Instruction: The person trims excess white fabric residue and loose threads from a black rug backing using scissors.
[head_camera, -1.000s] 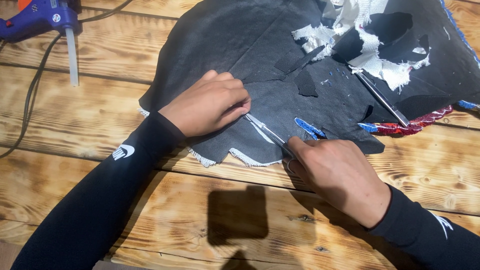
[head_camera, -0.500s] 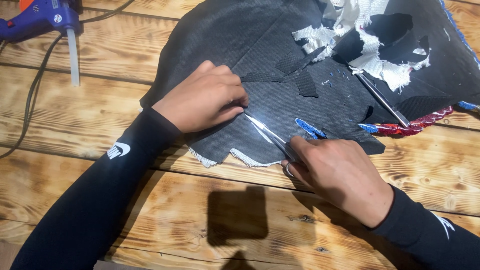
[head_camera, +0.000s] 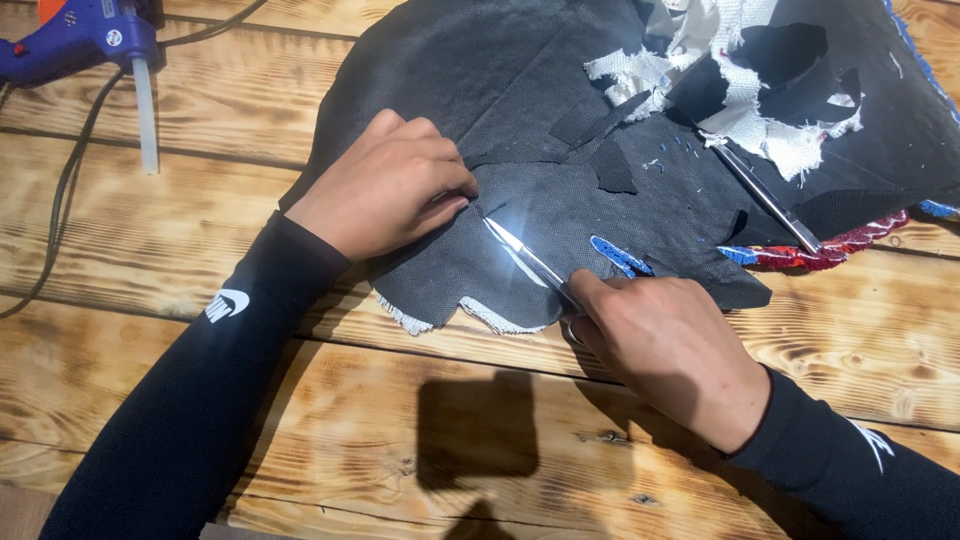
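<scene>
L hand (head_camera: 385, 185) flat on black fabric (head_camera: 480, 90), R hand (head_camera: 675, 350) gripping scissors (head_camera: 530, 260) beside it

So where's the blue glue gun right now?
The blue glue gun lies at the far left corner of the wooden table, away from the left hand and left of the black fabric.

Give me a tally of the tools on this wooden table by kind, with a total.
Scissors: 1, in the right hand, blades on the black fabric that the left hand presses down
Glue gun: 1, blue, top left
Slim metal tool: 1, on the fabric at right
Total: 3
</scene>
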